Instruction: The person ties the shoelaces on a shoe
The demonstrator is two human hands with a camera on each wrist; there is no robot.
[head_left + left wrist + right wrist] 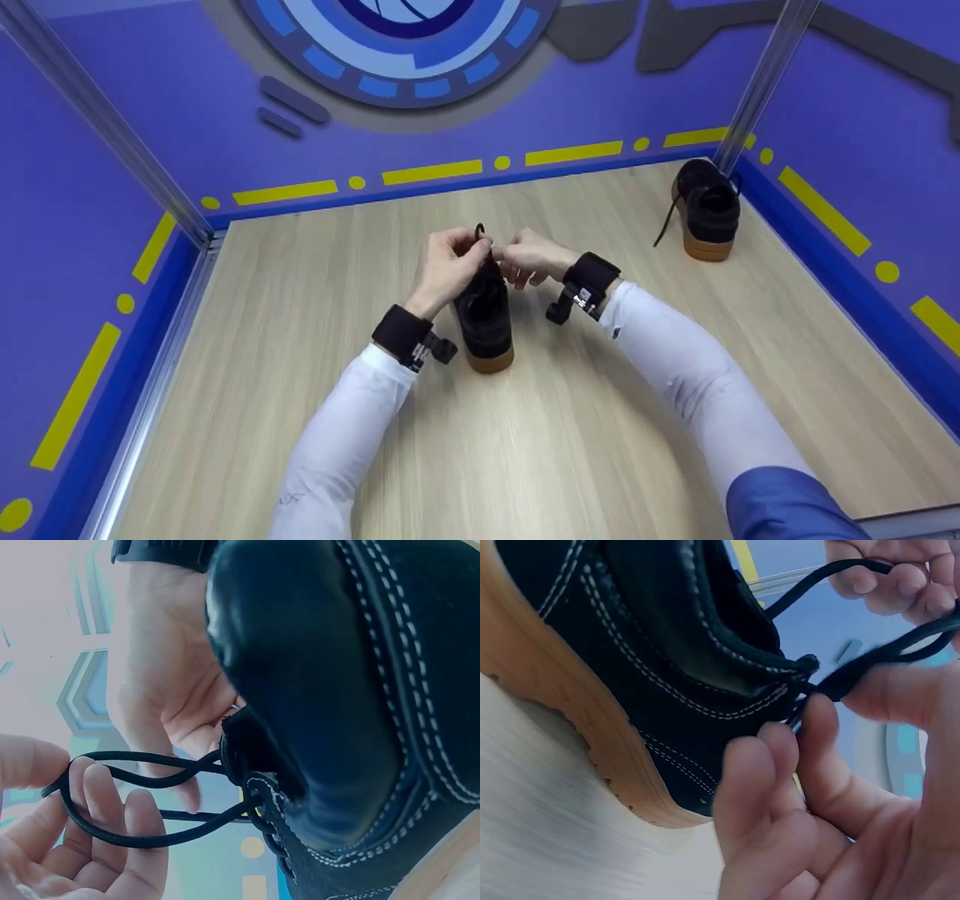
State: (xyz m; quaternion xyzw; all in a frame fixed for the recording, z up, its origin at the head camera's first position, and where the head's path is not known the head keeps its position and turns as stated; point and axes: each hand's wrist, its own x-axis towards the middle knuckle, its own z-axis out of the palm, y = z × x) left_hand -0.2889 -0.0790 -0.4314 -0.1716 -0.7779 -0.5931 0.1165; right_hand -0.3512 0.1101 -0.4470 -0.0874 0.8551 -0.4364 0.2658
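A black shoe [486,326] with white stitching and a tan sole stands on the wooden table, heel toward me. My left hand [444,271] is over its front part and pinches a loop of the black shoelace [172,838] between thumb and fingers. On the shoe's right side is my right hand [536,257]. In the right wrist view, thumb and forefinger of the right hand [862,787] pinch the lace close to the top eyelets. The lace runs between both hands, partly hidden by fingers.
A second black shoe [709,217] stands at the far right corner, its lace [666,221] trailing onto the table [300,360]. Blue printed walls [420,157] with metal corner posts [765,82] enclose the table at the back and sides.
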